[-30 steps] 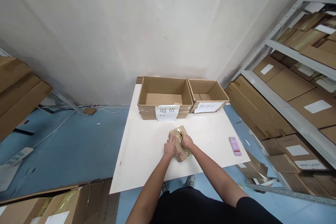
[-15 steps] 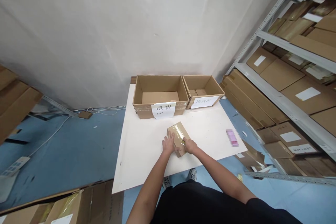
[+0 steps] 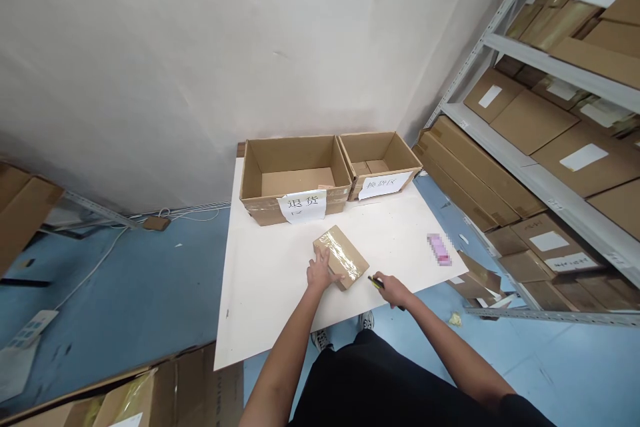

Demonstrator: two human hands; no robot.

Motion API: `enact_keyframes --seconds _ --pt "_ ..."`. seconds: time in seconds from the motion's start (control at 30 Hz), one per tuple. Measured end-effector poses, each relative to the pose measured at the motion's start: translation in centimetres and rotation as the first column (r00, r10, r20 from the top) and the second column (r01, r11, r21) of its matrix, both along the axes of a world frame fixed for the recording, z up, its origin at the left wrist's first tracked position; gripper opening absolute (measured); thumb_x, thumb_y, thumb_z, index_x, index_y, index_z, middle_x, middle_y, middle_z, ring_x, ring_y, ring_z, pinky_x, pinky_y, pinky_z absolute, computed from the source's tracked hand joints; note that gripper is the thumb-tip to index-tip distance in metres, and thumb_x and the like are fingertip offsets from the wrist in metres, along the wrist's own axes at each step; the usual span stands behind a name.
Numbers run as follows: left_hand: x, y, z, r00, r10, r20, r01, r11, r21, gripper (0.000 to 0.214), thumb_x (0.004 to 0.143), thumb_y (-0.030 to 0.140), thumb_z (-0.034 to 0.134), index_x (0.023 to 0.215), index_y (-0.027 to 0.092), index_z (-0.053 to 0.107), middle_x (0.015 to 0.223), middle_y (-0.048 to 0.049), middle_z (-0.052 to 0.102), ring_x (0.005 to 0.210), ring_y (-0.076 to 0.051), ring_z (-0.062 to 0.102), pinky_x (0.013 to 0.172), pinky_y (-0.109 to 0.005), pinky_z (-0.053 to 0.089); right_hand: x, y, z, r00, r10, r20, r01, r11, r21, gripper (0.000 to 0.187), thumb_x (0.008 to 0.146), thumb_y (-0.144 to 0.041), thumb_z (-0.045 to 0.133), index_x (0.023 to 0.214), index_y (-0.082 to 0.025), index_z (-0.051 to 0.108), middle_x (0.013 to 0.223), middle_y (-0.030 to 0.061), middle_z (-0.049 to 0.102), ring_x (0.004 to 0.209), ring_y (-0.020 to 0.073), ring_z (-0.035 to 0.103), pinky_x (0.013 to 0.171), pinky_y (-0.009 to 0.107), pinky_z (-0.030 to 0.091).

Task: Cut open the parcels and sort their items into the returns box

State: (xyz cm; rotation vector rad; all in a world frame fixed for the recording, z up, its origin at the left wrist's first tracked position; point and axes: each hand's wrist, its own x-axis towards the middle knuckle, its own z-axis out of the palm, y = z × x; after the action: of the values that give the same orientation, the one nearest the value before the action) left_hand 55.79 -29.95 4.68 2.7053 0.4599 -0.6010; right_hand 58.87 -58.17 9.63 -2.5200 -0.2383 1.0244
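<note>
A small cardboard box (image 3: 345,252) with shiny clear tape along its top lies slanted on the white table (image 3: 265,280). My left hand (image 3: 320,272) grips its left side, with fingers over the top edge and the thumb along the near side. To the right of the box, apart from it, my right hand (image 3: 394,290) is closed around a utility knife (image 3: 376,282) with black and yellow parts. The knife's front end points toward the box. I cannot make out whether the blade is out.
Two open cardboard bins, a larger one (image 3: 295,147) and a smaller one (image 3: 373,141), stand at the table's back with handwritten paper labels. A blurred pink item (image 3: 440,249) lies at the right. Shelving (image 3: 555,203) with boxes rises on the right.
My right hand has left the box's right side and moved right; the utility knife now shows in it. The box has turned slightly under my left hand. The view has shifted a little.
</note>
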Motion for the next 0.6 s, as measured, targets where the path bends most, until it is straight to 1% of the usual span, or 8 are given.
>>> enact_keyframes --seconds 0.03,0.1,0.2,0.27,0.37,0.47,0.53,0.6 --pt "0.1 -0.6 -0.2 1.000 0.008 0.007 -0.008 1.000 0.006 0.120 0.072 0.086 0.060 0.167 0.034 0.009 0.176 -0.0103 -0.001 0.130 -0.043 0.049 0.096 -0.046 0.049 0.4 -0.6 -0.6 0.997 -0.065 0.044 0.064 0.997 0.034 0.048 0.093 -0.024 0.057 0.140 -0.030 0.053 0.097 0.0066 0.073 0.060 0.0202 0.070 0.061 0.029 0.049" --pt "0.5 -2.2 -0.7 0.999 0.031 0.028 -0.032 0.999 0.030 0.117 0.076 0.086 0.055 0.167 0.031 0.008 0.175 -0.0148 0.003 0.129 -0.042 0.051 0.096 -0.047 0.050 1.5 -0.7 -2.0 0.970 -0.187 0.156 0.177 0.982 0.070 0.056 0.099 -0.037 0.052 0.153 -0.027 0.037 0.099 0.0072 0.074 0.076 0.0239 0.074 0.070 0.030 0.051" --pt "1.0 -5.2 -1.3 0.994 0.095 0.058 -0.100 0.991 0.084 0.117 0.081 0.085 0.050 0.168 0.021 0.006 0.172 -0.0237 0.009 0.124 -0.041 0.055 0.094 -0.046 0.052 3.5 1.3 -4.4 0.928 -0.312 0.203 0.300 0.950 0.089 0.078 0.098 -0.057 0.054 0.159 -0.019 0.023 0.115 0.0136 0.073 0.104 0.0297 0.073 0.082 0.033 0.053" --pt "1.0 -7.3 -1.6 0.987 0.141 0.074 -0.148 0.982 0.113 0.115 0.084 0.084 0.046 0.167 0.015 0.007 0.170 -0.0280 0.014 0.121 -0.039 0.058 0.093 -0.045 0.054 5.4 3.0 -5.5 0.915 -0.358 0.184 0.344 0.933 0.107 0.087 0.095 -0.062 0.056 0.160 -0.017 0.018 0.123 0.0154 0.071 0.113 0.0305 0.071 0.087 0.035 0.053" --pt "0.3 -9.9 -2.0 0.978 0.197 0.076 -0.206 0.968 0.146 0.106 0.090 0.080 0.042 0.167 0.013 0.014 0.166 -0.0304 0.021 0.118 -0.038 0.060 0.091 -0.044 0.055 8.9 4.9 -5.9 0.912 -0.360 0.196 0.346 0.933 0.104 0.091 0.090 -0.061 0.063 0.158 -0.018 0.020 0.127 0.0153 0.070 0.117 0.0304 0.069 0.090 0.035 0.052" --pt "-0.7 -11.5 -1.9 0.974 0.221 0.047 -0.226 0.956 0.188 0.099 0.093 0.075 0.041 0.166 0.012 0.017 0.163 -0.0316 0.028 0.116 -0.037 0.061 0.088 -0.043 0.056 12.4 5.6 -5.5 0.933 -0.291 0.214 0.280 0.957 0.081 0.091 0.085 -0.057 0.071 0.156 -0.020 0.028 0.127 0.0155 0.071 0.115 0.0314 0.069 0.090 0.036 0.052" --pt "-0.9 -11.7 -1.4 0.976 0.215 0.025 -0.216 0.952 0.215 0.094 0.095 0.071 0.041 0.165 0.012 0.021 0.158 -0.0305 0.036 0.119 -0.038 0.059 0.086 -0.043 0.056 14.1 5.7 -5.2 0.950 -0.241 0.197 0.229 0.970 0.083 0.092 0.081 -0.053 0.077 0.154 -0.020 0.031 0.125 0.0152 0.071 0.115 0.0318 0.069 0.089 0.036 0.051" --pt "-0.3 -11.1 -0.5 0.982 0.187 0.012 -0.185 0.955 0.233 0.084 0.097 0.065 0.043 0.162 0.014 0.033 0.149 -0.0272 0.048 0.124 -0.040 0.056 0.091 -0.045 0.054 15.0 5.4 -5.2 0.964 -0.198 0.176 0.179 0.977 0.116 0.088 0.082 -0.052 0.076 0.152 -0.021 0.032 0.122 0.0139 0.072 0.112 0.0304 0.070 0.087 0.034 0.052"
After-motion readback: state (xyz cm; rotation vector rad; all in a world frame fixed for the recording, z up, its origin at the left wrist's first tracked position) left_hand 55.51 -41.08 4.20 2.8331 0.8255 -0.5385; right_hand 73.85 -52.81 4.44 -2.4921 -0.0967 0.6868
